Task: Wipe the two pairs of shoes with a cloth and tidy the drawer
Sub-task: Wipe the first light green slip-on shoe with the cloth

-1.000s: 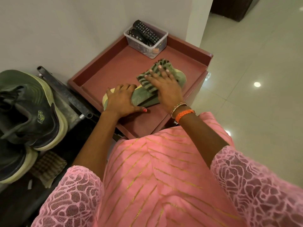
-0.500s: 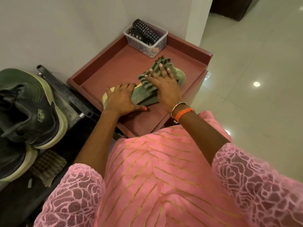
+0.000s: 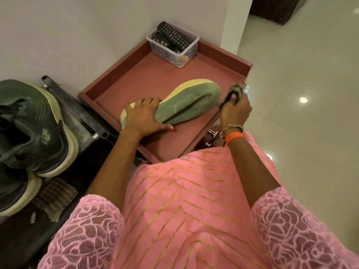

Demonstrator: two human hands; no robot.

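The green shoe (image 3: 186, 101) lies sole-up in the open red drawer (image 3: 124, 80), its long axis running from the heel at the near left to the toe at the far right. The left hand (image 3: 142, 116) curls its grip over the heel. The right hand (image 3: 236, 108), just off the toe, holds its grip closed on the bunched striped cloth (image 3: 232, 93), clear of the shoe. That hand is the nearer to the toe, so the next wipe likely starts there and runs toward the heel.

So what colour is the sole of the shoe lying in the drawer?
Dull green, with a pale yellow edge around the sole; seen in the head view.
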